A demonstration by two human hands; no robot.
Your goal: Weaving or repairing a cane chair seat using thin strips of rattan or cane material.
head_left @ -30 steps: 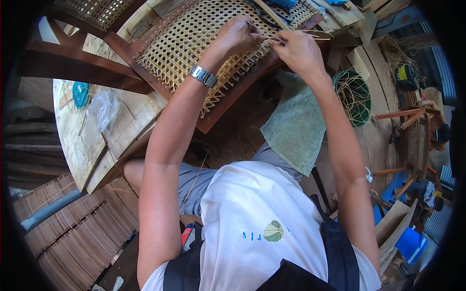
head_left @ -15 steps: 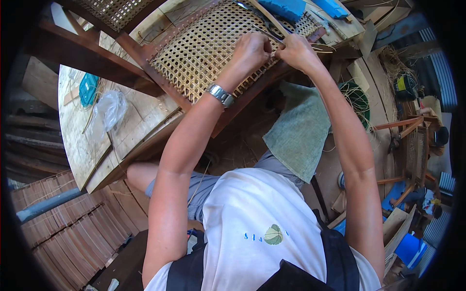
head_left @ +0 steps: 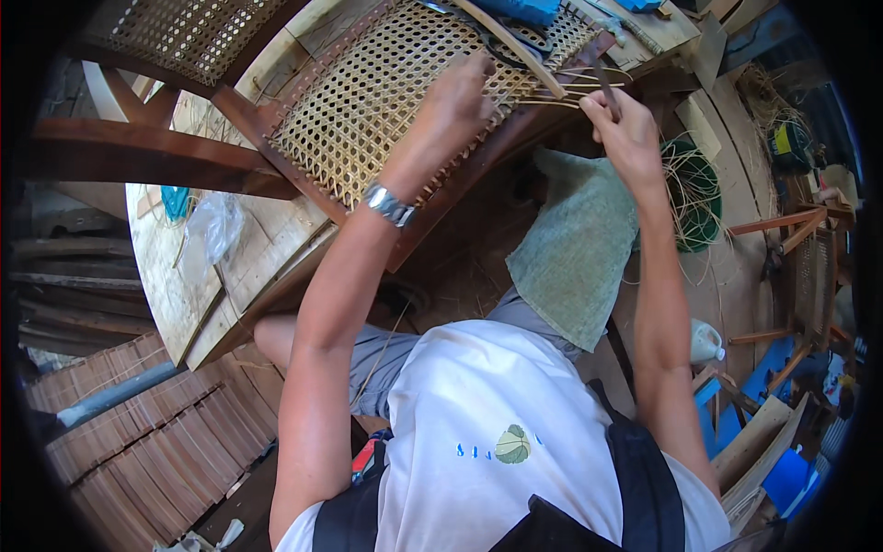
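A woven cane seat in a dark wooden chair frame lies in front of me, its cane in an open lattice. My left hand is over the weave near the frame's front rail, fingers curled in; their tips are hidden. At the seat's right corner my right hand is closed around a narrow, dark, blade-like tool, which points up and away. Loose cane strands stick out over the rail between my hands. A pale flat stick and a dark-handled tool lie on the weave.
A round wooden tabletop supports the chair, with a clear plastic bag on it. A greenish cloth drapes over my leg. Right of it stand a green tub of cane strands and a white jug. Stacked wooden pieces are lower left.
My hands, close together at the front rail before, have moved apart. The right moved right and nearer me with the tool; the left shifted slightly left. The view has also shifted a little.
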